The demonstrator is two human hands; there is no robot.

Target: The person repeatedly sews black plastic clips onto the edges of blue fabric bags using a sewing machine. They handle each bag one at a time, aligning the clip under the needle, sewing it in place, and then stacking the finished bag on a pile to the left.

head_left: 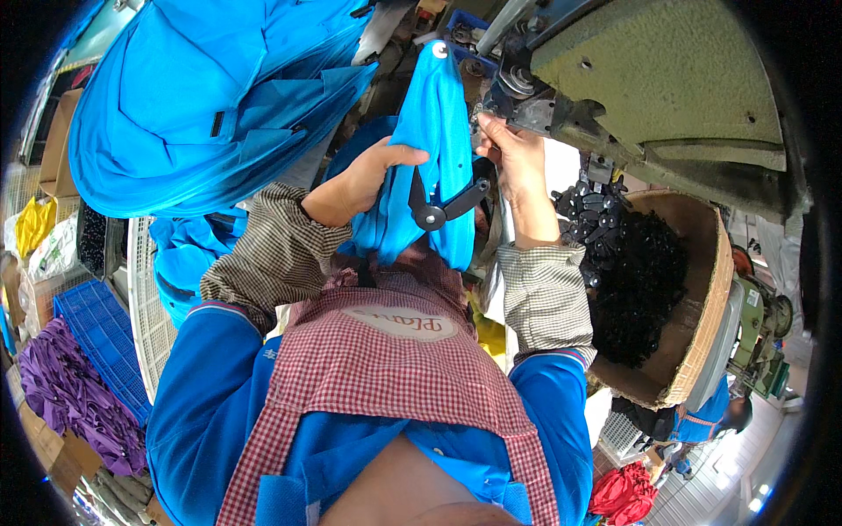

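My left hand (360, 180) grips a bright blue fabric piece (421, 114), which hangs in front of my red checked apron. A small white round fitting with a dark centre (440, 50) sits at the fabric's top. A black hinged plastic part (430, 216), its two arms in a V, hangs on the fabric. My right hand (513, 162) is closed at the right of the fabric, thumb and finger pinched by a small metal piece beside the green machine (649, 74); what exactly they hold is too small to make out.
A cardboard box (702, 289) of black plastic parts (627, 280) stands at right. More blue fabric (210, 79) piles at upper left. Blue crates (101, 333) and purple fabric (74, 394) lie at left. Another person (702, 416) is at lower right, past the box.
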